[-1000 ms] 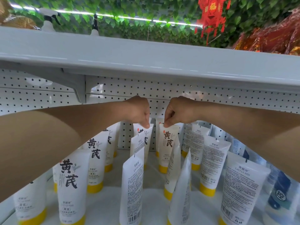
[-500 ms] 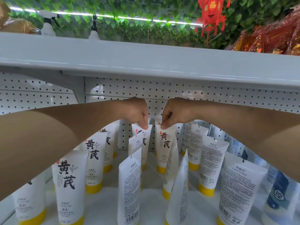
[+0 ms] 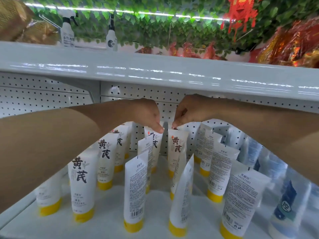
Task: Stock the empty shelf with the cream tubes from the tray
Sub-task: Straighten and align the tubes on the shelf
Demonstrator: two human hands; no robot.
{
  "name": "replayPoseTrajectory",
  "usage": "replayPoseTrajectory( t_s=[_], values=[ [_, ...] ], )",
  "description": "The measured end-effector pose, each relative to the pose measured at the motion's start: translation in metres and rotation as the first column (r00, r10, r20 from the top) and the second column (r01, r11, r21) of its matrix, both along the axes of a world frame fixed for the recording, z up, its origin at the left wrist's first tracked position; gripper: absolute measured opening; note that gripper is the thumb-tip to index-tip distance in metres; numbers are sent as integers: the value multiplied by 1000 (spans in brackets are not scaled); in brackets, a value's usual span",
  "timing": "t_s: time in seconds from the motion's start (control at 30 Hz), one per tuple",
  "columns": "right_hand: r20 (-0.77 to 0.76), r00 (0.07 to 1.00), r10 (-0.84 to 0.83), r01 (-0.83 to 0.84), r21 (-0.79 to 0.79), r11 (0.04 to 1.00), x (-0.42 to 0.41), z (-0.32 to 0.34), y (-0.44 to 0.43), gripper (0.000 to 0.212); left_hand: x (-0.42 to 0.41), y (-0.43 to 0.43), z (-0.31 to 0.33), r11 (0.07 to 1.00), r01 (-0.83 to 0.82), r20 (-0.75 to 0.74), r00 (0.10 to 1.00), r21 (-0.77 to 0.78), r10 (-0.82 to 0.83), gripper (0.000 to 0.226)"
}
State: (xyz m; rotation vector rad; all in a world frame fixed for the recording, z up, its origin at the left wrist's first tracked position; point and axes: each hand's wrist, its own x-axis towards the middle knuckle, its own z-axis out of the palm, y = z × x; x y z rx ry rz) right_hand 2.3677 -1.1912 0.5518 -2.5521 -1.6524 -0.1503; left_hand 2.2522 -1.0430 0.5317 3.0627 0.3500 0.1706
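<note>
Several white cream tubes with yellow caps stand cap-down in rows on the white shelf (image 3: 107, 226). My left hand (image 3: 148, 116) reaches to the back row, and its curled fingertips pinch the top edge of a cream tube (image 3: 156, 145). Right beside it, my right hand (image 3: 188, 111) pinches the top seam of the neighbouring cream tube (image 3: 176, 147), which stands upright near the pegboard. Both forearms stretch over the front rows. The tray is out of view.
The upper shelf (image 3: 155, 69) hangs low just above my hands, carrying two spray bottles (image 3: 67, 31) and red foil decorations (image 3: 293, 44). A pegboard wall (image 3: 43, 97) closes the back. Blue-labelled tubes (image 3: 284, 204) crowd the right side.
Both hands stay on the tops of the two back-row tubes. The fingertips have shifted only slightly, and the tubes stand in nearly the same spots.
</note>
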Motion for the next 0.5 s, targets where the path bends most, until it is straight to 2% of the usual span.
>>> replayPoseTrajectory(
  t_s=[0.2,0.33,0.5],
  values=[
    [-22,998,-60,57,-111,992,-33,3,-29,41,-36,-8,10,980,112,-62,990,-162,-123,26],
    [-53,985,-162,153,-150,977,-50,-3,-37,46,-45,-5,4,978,162,-98,979,-133,-176,29],
    [-85,971,-225,211,-149,966,-61,-7,-33,39,-47,-1,1,967,158,-131,974,-200,-186,29]
  ],
)
